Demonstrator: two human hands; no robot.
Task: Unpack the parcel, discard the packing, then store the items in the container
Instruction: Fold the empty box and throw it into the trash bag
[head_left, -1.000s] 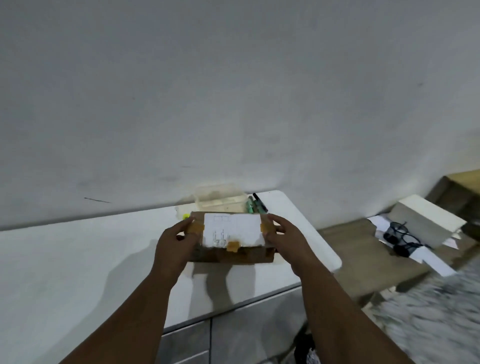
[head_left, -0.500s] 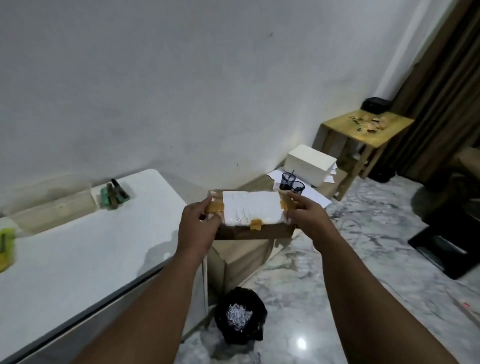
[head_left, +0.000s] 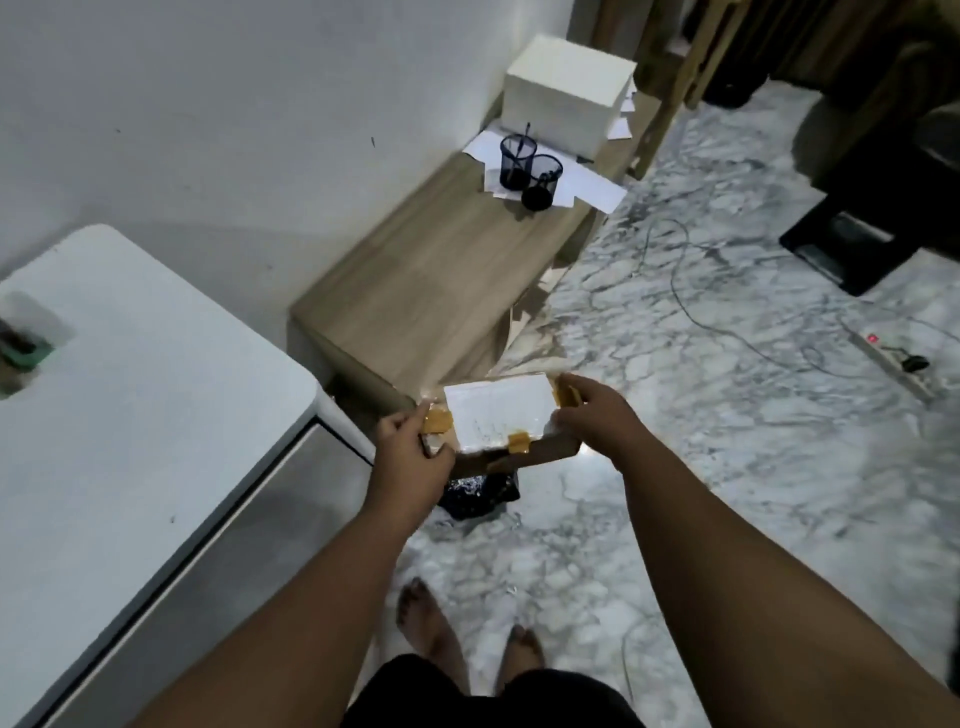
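A small brown cardboard parcel (head_left: 498, 421) with a white label and strips of tan tape hangs in the air over the marble floor. My left hand (head_left: 410, 457) grips its left end. My right hand (head_left: 592, 415) grips its right end, fingers on the tape. Directly under the parcel stands a black bin bag (head_left: 478, 493), mostly hidden by the box and my left hand. A green item (head_left: 21, 348) lies at the far left on the white table (head_left: 130, 415); the container is out of view.
A low wooden bench (head_left: 441, 280) runs along the wall, carrying two dark mesh pen cups (head_left: 530, 171), papers and a white box (head_left: 566, 88). A cable and power strip (head_left: 893, 364) lie on the floor at right. My bare feet (head_left: 431, 623) stand below.
The view has swung right and down, away from the white table toward the floor. The parcel, still in both hands, has gone from above the table to above the black bin bag.
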